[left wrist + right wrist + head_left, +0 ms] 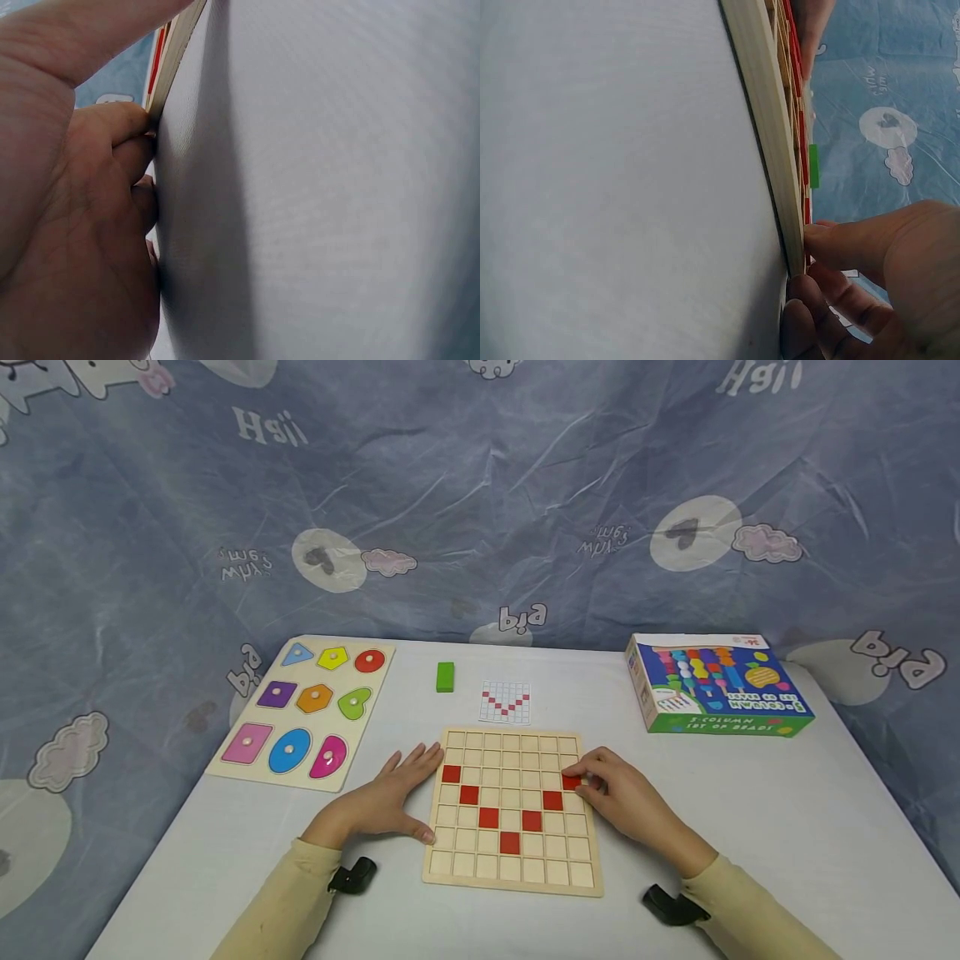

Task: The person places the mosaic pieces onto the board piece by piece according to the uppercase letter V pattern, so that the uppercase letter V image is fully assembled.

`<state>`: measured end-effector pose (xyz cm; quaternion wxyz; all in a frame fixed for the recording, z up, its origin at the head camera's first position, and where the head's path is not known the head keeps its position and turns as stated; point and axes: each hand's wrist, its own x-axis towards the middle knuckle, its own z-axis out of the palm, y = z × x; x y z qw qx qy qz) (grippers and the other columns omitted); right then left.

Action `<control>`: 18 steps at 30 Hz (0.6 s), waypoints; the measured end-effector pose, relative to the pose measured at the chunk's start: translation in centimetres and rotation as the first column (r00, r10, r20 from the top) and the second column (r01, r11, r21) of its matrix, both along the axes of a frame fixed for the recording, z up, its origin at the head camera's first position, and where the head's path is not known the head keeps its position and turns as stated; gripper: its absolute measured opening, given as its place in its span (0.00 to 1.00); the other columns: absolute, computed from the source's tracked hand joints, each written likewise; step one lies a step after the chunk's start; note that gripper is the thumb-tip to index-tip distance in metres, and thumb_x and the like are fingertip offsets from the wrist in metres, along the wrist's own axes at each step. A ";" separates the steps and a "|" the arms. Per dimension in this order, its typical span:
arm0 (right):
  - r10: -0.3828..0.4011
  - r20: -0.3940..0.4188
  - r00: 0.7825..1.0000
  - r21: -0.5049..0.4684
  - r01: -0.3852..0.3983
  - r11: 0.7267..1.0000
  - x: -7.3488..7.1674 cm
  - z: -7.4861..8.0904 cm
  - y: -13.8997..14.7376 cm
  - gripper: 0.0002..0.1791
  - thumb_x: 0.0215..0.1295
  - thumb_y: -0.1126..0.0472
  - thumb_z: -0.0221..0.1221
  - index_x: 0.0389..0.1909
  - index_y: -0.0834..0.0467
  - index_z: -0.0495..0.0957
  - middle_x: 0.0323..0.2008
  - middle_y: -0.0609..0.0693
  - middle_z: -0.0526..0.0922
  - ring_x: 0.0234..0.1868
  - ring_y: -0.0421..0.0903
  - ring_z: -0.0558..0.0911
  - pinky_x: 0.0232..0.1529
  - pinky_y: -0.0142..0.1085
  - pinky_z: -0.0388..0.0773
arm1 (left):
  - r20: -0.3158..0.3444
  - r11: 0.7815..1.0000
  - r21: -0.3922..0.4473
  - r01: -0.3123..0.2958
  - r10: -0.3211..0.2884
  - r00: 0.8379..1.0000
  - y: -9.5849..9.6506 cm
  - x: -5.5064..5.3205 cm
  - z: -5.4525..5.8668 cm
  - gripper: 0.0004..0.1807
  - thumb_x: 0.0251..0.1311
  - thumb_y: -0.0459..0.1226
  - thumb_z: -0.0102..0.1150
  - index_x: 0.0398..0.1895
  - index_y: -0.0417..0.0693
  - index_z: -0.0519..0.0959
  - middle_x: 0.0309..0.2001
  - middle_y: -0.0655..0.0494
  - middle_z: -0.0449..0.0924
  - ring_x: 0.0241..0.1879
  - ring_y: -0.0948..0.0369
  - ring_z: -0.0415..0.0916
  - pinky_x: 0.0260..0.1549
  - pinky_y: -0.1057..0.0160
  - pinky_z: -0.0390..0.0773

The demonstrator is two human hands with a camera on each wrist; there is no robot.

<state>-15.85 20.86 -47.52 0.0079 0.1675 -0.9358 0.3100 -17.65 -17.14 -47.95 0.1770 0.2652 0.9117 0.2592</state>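
Note:
A wooden grid board [513, 883] lies on the table, with red square tiles [510, 843] set in a V across its cells. At the board's right edge, my right hand [626, 793] pinches the red tile [572, 782] in the last column between thumb and index finger. In the right wrist view the thumb [847, 241] overlaps the board's edge, and other fingers bend beside it. My left hand [382, 802] rests at the left edge, fingers spread and thumb touching the rim. The left wrist view shows its palm [82, 225] against the board's side.
Beyond the board lie a small card [505, 702] with a red V on a grid and a green block [446, 677]. A shape puzzle board [300, 714] is at the left. A blue-and-green box [716, 685] stands at the back right, before a patterned cloth [480, 510].

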 end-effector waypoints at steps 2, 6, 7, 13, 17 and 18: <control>0.004 0.000 1.000 -0.001 -0.004 1.000 0.0 0.0 0.0 0.13 0.65 0.66 0.67 0.49 0.52 0.87 0.44 0.45 0.78 0.38 0.42 0.74 0.35 0.32 0.73 | 0.000 1.000 0.001 0.000 0.000 1.000 0.0 0.0 0.0 0.71 0.37 0.56 0.83 0.83 0.48 0.48 0.82 0.54 0.43 0.81 0.52 0.34 0.78 0.44 0.33; 0.001 0.015 1.000 0.005 -0.001 1.000 0.0 0.0 0.0 0.13 0.65 0.66 0.66 0.50 0.52 0.86 0.44 0.46 0.77 0.39 0.42 0.74 0.34 0.32 0.73 | 0.004 1.000 0.002 -0.001 0.001 1.000 0.0 0.0 0.0 0.71 0.37 0.56 0.83 0.83 0.49 0.48 0.82 0.54 0.43 0.81 0.52 0.34 0.78 0.44 0.33; 0.000 0.019 1.000 0.006 0.000 1.000 0.0 0.1 0.0 0.14 0.65 0.66 0.66 0.50 0.53 0.86 0.44 0.46 0.77 0.38 0.42 0.73 0.34 0.31 0.73 | 0.005 1.000 0.000 -0.002 0.002 1.000 0.0 0.0 0.0 0.71 0.37 0.56 0.82 0.83 0.49 0.48 0.82 0.54 0.43 0.81 0.53 0.33 0.78 0.44 0.33; -0.005 0.022 1.000 0.002 0.005 1.000 0.1 0.1 0.0 0.17 0.66 0.64 0.66 0.56 0.53 0.83 0.42 0.47 0.76 0.37 0.42 0.74 0.34 0.31 0.73 | 0.005 1.000 -0.010 -0.004 0.004 1.000 0.0 -0.1 -0.1 0.71 0.38 0.57 0.82 0.83 0.50 0.48 0.82 0.55 0.42 0.81 0.53 0.33 0.78 0.45 0.33; -0.028 0.020 0.999 -0.003 0.028 1.000 0.2 0.3 0.2 0.20 0.66 0.64 0.66 0.59 0.56 0.79 0.43 0.48 0.76 0.37 0.42 0.74 0.35 0.32 0.75 | 0.012 1.000 -0.013 -0.002 0.002 1.000 0.0 -0.1 0.0 0.71 0.38 0.57 0.82 0.83 0.49 0.48 0.83 0.56 0.42 0.81 0.53 0.33 0.78 0.45 0.33; -0.035 0.021 0.999 -0.003 0.035 0.999 0.2 0.4 0.3 0.21 0.66 0.65 0.66 0.60 0.57 0.79 0.43 0.49 0.77 0.37 0.42 0.74 0.35 0.32 0.75 | 0.016 1.000 -0.015 -0.001 0.001 1.000 0.0 -0.1 0.1 0.71 0.38 0.57 0.82 0.83 0.49 0.48 0.83 0.56 0.42 0.81 0.54 0.33 0.78 0.45 0.33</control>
